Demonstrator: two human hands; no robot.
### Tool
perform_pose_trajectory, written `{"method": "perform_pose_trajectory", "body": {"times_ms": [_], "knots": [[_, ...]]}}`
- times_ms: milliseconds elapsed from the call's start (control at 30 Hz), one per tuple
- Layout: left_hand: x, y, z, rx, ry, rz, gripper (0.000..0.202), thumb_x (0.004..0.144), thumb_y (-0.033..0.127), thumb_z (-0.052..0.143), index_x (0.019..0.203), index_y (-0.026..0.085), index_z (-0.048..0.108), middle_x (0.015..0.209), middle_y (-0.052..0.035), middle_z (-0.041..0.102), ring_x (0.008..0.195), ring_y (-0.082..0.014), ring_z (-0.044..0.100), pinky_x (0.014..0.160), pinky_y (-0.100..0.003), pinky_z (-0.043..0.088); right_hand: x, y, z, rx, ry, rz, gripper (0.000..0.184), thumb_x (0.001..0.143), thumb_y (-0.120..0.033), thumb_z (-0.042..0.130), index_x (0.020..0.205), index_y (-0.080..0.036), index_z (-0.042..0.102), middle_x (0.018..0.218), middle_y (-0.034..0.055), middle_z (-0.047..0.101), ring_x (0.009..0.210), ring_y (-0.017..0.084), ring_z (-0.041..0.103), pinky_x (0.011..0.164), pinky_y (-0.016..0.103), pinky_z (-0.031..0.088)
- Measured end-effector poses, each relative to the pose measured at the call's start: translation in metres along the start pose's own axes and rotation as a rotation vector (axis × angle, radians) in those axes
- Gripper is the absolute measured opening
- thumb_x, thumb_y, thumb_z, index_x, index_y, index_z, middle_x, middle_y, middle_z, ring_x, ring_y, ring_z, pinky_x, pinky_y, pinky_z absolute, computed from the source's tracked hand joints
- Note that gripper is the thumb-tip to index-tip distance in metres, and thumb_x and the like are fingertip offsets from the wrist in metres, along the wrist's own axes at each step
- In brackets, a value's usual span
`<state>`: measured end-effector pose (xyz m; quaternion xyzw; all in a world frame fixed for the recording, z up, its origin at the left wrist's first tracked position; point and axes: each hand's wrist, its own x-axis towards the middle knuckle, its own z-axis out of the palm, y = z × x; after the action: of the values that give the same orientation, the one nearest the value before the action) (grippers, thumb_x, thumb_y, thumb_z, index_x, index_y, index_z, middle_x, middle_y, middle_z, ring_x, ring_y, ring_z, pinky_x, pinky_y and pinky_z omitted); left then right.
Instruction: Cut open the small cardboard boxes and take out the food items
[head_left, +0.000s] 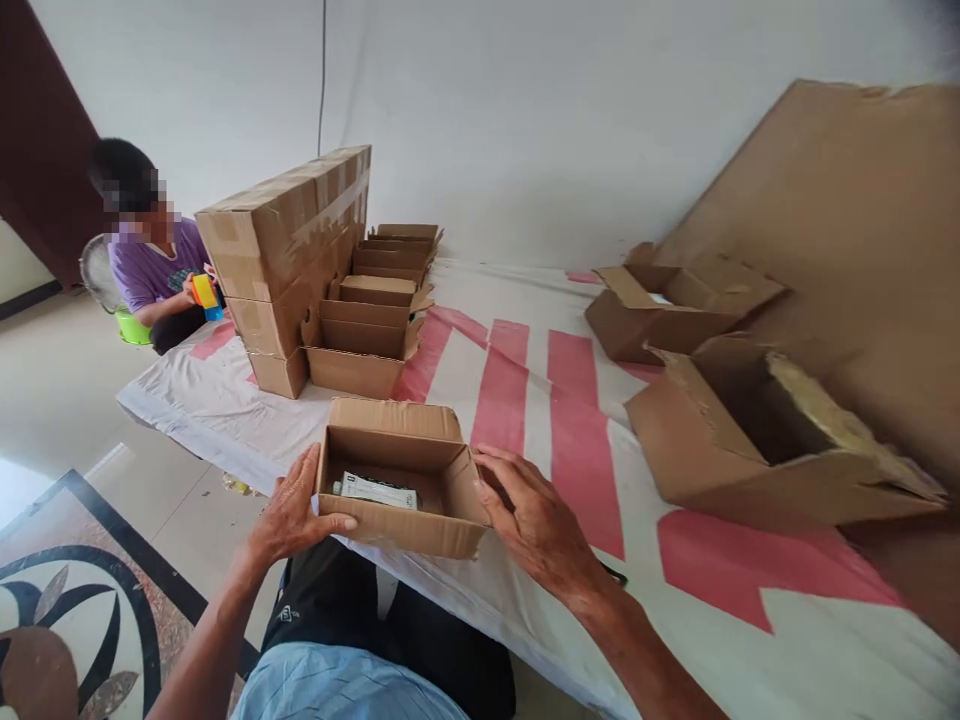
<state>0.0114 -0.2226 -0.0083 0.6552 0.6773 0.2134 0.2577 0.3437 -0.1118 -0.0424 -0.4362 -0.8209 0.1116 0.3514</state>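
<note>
An open cardboard box [405, 525] sits in front of me at the table's near edge, its far flap standing up. Inside it lies a small white package with dark print [379, 491], toward the left. My left hand [292, 510] grips the box's left end, the thumb stretched along the front wall. At the opposite end, my right hand [525, 505] holds the right side with its fingers bent over the rim. Just behind the box stands a row of open cardboard boxes [356, 370].
Sealed, taped boxes [285, 230] are stacked at the left. Two larger open cartons [675, 325] stand on the right, by a big cardboard sheet [862, 200]. A red-and-white cloth [577, 430] covers the table. Beyond the stack, another person [154, 260] holds a yellow-and-blue object.
</note>
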Motion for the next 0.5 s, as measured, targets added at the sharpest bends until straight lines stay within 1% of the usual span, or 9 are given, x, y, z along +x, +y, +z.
{"method": "perform_pose_trajectory", "body": {"times_ms": [67, 100, 167, 233, 300, 333, 400, 500], "knots": [[0.002, 0.001, -0.004, 0.048, 0.047, 0.043, 0.125, 0.082, 0.072, 0.081, 0.174, 0.028, 0.01, 0.179, -0.0237, 0.019, 0.165, -0.0472, 0.02, 0.125, -0.076, 0.024, 0.003, -0.004, -0.006, -0.038, -0.015, -0.007, 0.036, 0.106, -0.035, 0.046, 0.13, -0.022, 0.069, 0.135, 0.0144, 0.073, 0.127, 0.032, 0.068, 0.111, 0.055, 0.056], [0.003, 0.003, -0.006, 0.077, 0.072, 0.08, 0.125, 0.08, 0.07, 0.083, 0.174, 0.029, 0.011, 0.18, -0.023, 0.018, 0.165, -0.0469, 0.019, 0.126, -0.075, 0.023, 0.006, -0.008, -0.01, -0.069, -0.016, -0.023, 0.036, 0.106, -0.034, 0.047, 0.13, -0.021, 0.07, 0.136, 0.0154, 0.073, 0.127, 0.033, 0.068, 0.112, 0.057, 0.055], [0.005, 0.008, -0.01, 0.124, 0.099, 0.159, 0.119, 0.08, 0.065, 0.086, 0.172, 0.03, 0.02, 0.179, -0.0215, 0.02, 0.165, -0.0457, 0.018, 0.127, -0.072, 0.024, 0.013, -0.017, -0.018, -0.125, -0.012, -0.07, 0.035, 0.106, -0.032, 0.048, 0.127, -0.018, 0.073, 0.133, 0.017, 0.074, 0.128, 0.035, 0.067, 0.114, 0.06, 0.054], [0.006, 0.012, -0.009, 0.144, 0.098, 0.2, 0.102, 0.081, 0.059, 0.087, 0.164, 0.028, 0.038, 0.178, -0.021, 0.023, 0.164, -0.0456, 0.023, 0.125, -0.069, 0.031, 0.02, -0.029, -0.026, -0.143, -0.021, -0.129, 0.033, 0.106, -0.029, 0.047, 0.121, -0.019, 0.075, 0.128, 0.016, 0.076, 0.127, 0.035, 0.067, 0.114, 0.061, 0.053], [0.006, 0.013, -0.004, 0.143, 0.11, 0.2, 0.079, 0.083, 0.053, 0.087, 0.149, 0.026, 0.054, 0.178, -0.0209, 0.023, 0.161, -0.0462, 0.031, 0.12, -0.067, 0.038, 0.027, -0.042, -0.031, -0.122, -0.062, -0.191, 0.031, 0.107, -0.027, 0.048, 0.115, -0.021, 0.077, 0.122, 0.0133, 0.078, 0.122, 0.033, 0.069, 0.115, 0.06, 0.053], [0.005, 0.012, -0.001, 0.136, 0.123, 0.199, 0.068, 0.084, 0.05, 0.087, 0.14, 0.024, 0.059, 0.179, -0.0207, 0.022, 0.159, -0.0461, 0.035, 0.118, -0.066, 0.042, 0.03, -0.048, -0.033, -0.11, -0.089, -0.219, 0.03, 0.107, -0.026, 0.048, 0.113, -0.021, 0.077, 0.119, 0.0124, 0.078, 0.119, 0.032, 0.07, 0.114, 0.059, 0.054], [0.002, 0.01, 0.006, 0.116, 0.157, 0.214, 0.051, 0.086, 0.048, 0.085, 0.125, 0.023, 0.063, 0.179, -0.0202, 0.02, 0.158, -0.0455, 0.038, 0.114, -0.063, 0.046, 0.035, -0.059, -0.036, -0.106, -0.137, -0.253, 0.028, 0.106, -0.023, 0.05, 0.11, -0.022, 0.077, 0.114, 0.0113, 0.079, 0.112, 0.03, 0.072, 0.114, 0.058, 0.054], [-0.003, 0.005, 0.016, 0.095, 0.213, 0.249, 0.039, 0.09, 0.048, 0.082, 0.112, 0.023, 0.064, 0.178, -0.0198, 0.022, 0.157, -0.0449, 0.038, 0.113, -0.061, 0.048, 0.041, -0.073, -0.037, -0.144, -0.193, -0.269, 0.026, 0.105, -0.019, 0.051, 0.106, -0.023, 0.077, 0.111, 0.0104, 0.078, 0.106, 0.03, 0.072, 0.113, 0.058, 0.053]]}}
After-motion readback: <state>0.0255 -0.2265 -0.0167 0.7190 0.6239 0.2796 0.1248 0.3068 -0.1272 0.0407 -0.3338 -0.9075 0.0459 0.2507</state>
